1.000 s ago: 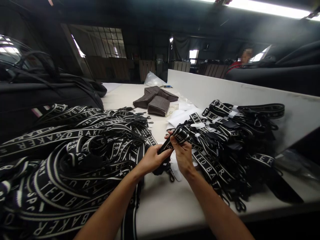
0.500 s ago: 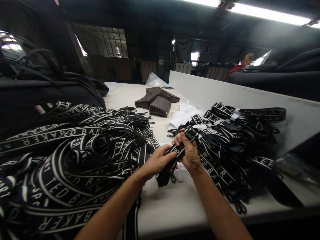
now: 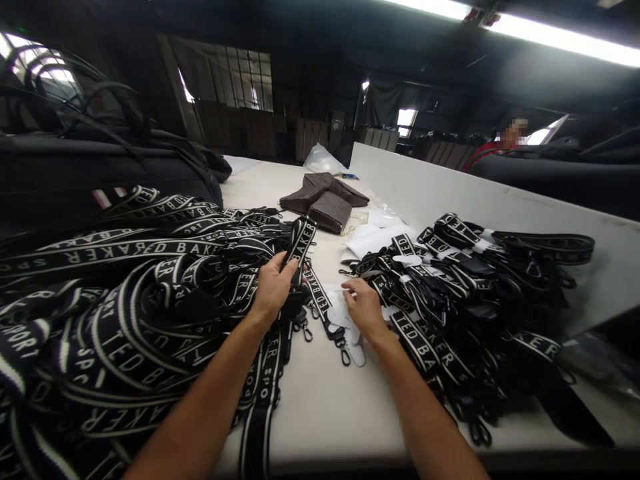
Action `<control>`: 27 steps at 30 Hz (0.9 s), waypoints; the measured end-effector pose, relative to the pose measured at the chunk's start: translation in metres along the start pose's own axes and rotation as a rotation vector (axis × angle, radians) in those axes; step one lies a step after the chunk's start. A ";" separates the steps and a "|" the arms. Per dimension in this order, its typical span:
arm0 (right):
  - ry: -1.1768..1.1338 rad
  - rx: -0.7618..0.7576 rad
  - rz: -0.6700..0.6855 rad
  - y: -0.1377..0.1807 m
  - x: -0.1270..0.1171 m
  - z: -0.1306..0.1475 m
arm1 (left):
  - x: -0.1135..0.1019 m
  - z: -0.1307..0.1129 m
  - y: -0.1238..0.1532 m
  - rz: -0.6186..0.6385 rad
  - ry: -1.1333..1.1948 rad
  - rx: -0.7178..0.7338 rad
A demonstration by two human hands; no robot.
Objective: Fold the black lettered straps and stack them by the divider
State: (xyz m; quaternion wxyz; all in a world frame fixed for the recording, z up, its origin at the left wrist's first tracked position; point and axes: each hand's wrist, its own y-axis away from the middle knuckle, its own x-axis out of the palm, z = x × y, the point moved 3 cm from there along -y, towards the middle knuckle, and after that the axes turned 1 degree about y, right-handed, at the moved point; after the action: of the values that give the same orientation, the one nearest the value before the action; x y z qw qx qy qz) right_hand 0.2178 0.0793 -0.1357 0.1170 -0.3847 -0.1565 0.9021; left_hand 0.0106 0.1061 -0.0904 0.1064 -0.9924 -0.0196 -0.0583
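My left hand (image 3: 274, 283) is closed around a folded black-and-white webbing strap (image 3: 303, 243) with lettering on it, raised at the right edge of a large heap of loose straps (image 3: 135, 353). My right hand (image 3: 363, 305) is over the table with fingers bent and a little apart, and I see nothing held in it. Just beside its fingertips lie several white paper tags (image 3: 353, 343). One strap end with a black metal clip (image 3: 345, 355) lies against these tags. To the right of that hand is a pile of bundled straps (image 3: 450, 287), some wrapped with white tags.
Dark brown quilted bags (image 3: 327, 207) lie farther back, one with a chain. Near them are white paper sheets (image 3: 373, 239) and a clear plastic bag (image 3: 323, 160). A white board (image 3: 450, 193) edges the table on the right. Black bags (image 3: 100, 173) stand at the left; a person in red is behind.
Both hands were together on a folded strap in the middle. Now they are apart: my left hand has moved left with the strap, and my right hand has let go and is by the white tags.
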 end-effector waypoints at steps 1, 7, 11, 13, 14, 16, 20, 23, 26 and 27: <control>0.050 -0.011 0.008 -0.003 0.007 -0.001 | 0.003 0.001 0.002 0.017 0.010 -0.006; 0.116 0.043 0.035 -0.019 0.027 -0.011 | 0.014 0.002 0.011 0.077 0.015 -0.011; 0.088 0.091 0.010 -0.018 0.024 -0.013 | 0.014 0.002 0.011 0.078 0.012 -0.030; 0.050 0.093 -0.034 -0.017 0.020 -0.010 | 0.013 0.002 0.011 0.062 0.015 -0.029; 0.039 0.090 -0.067 -0.017 0.017 -0.007 | 0.012 0.002 0.010 0.047 0.019 -0.028; -0.058 0.096 -0.149 -0.017 0.010 -0.001 | 0.011 0.003 0.010 0.014 0.038 -0.030; -0.684 0.180 -0.106 -0.011 0.004 0.014 | 0.011 0.004 0.010 0.019 0.119 -0.081; -0.944 0.241 0.028 -0.001 0.005 0.025 | 0.017 0.002 0.015 0.089 0.180 -0.141; -0.939 0.246 0.005 0.007 0.004 0.031 | 0.023 -0.002 0.021 0.146 0.246 -0.174; -0.909 0.231 -0.028 0.008 0.002 0.032 | 0.025 -0.004 0.023 0.159 0.266 -0.185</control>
State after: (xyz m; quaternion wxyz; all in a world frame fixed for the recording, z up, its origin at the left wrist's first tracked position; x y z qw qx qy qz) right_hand 0.1919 0.0663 -0.1189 0.0905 0.0673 -0.0957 0.9890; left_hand 0.0362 0.0840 -0.0887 0.0204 -0.9800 0.0786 -0.1819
